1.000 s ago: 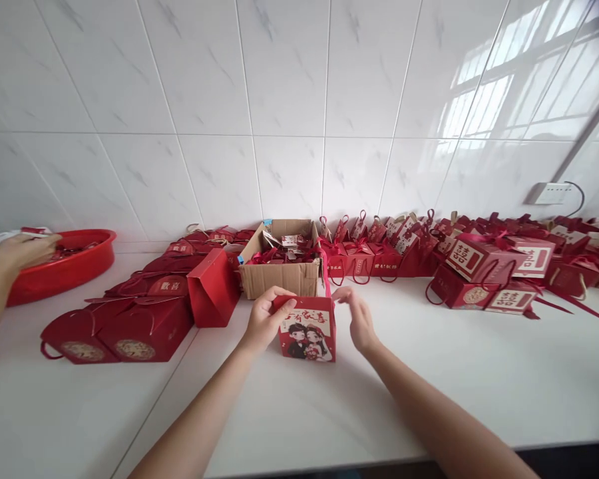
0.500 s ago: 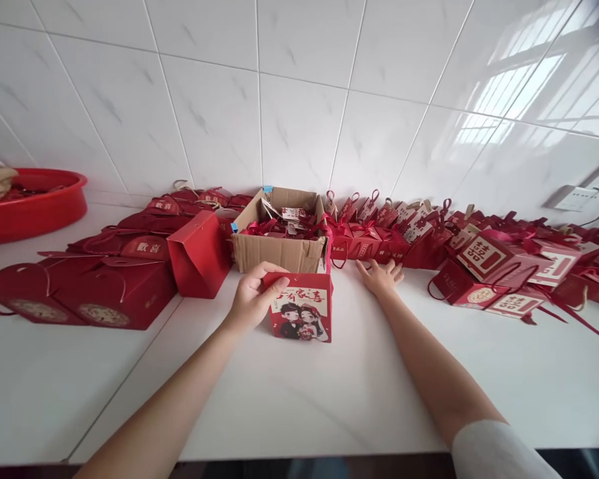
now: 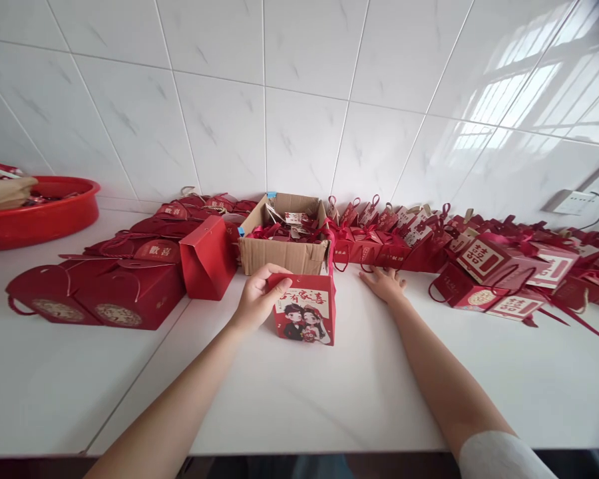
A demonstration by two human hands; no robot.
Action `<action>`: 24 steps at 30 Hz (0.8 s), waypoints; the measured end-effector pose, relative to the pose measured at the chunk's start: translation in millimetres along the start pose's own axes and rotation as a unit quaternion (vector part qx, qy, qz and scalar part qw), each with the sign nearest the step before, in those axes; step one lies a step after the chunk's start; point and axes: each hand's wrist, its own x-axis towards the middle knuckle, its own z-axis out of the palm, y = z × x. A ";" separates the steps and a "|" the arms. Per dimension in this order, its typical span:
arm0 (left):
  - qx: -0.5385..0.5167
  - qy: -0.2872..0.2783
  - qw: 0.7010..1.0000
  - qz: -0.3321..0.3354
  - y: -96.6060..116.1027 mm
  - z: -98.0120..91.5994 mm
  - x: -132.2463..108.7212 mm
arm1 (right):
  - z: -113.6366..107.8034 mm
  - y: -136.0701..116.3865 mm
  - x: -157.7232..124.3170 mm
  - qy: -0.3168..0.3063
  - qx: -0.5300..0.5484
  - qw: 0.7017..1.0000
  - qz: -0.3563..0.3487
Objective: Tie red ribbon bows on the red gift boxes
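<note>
My left hand (image 3: pixel 265 296) pinches the top left edge of a red gift box (image 3: pixel 305 316), thumb in front. A cartoon bride and groom under large lettering decorate its front, and it stands upright on the white tabletop (image 3: pixel 289 406). To the right, my right hand (image 3: pixel 385 285) lies palm down on the table with the fingers spread, holding nothing. It is close to a row of small red gift boxes (image 3: pixel 368 249) with ribbon loops. Directly behind the held box stands an open cardboard box (image 3: pixel 282 256) containing tags and ribbons.
Left of the cardboard box stands a plain red box (image 3: pixel 210 259), beside several larger red boxes (image 3: pixel 104 293). A red plastic basin (image 3: pixel 54 216) sits at far left. Stacked red boxes (image 3: pixel 499 273) with ribbons are at right, and a socket strip (image 3: pixel 572 201) is on the tiled wall.
The view has shifted slightly, so the scene sits a little lower and the left side further right. My left hand keeps hold of the gift box; my right hand stays flat on the table.
</note>
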 end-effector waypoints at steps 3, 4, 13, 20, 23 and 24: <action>-0.002 0.001 1.000 -0.001 0.7 -0.2 0.3 | -1.7 -0.5 -5.7 0.000 -0.011 1.000 -0.007; -0.003 0.003 1.000 -0.001 0.8 -0.3 0.4 | -2.4 -0.3 -8.8 0.000 -0.014 1.000 -0.011; -0.017 0.011 1.000 -0.006 1.5 -1.1 1.3 | -9.0 11.3 -44.0 -0.010 -0.029 0.998 -0.056; -0.026 0.008 0.999 -0.019 -0.4 -2.3 0.1 | -13.6 19.2 -63.8 -0.012 -0.031 0.996 -0.084; -0.027 0.009 0.999 -0.019 -3.4 -3.2 0.7 | -16.3 23.5 -73.3 -0.014 -0.028 0.994 -0.102; -0.027 0.008 0.999 -0.019 -4.0 -3.4 0.9 | -16.9 25.3 -76.7 -0.015 -0.027 0.994 -0.108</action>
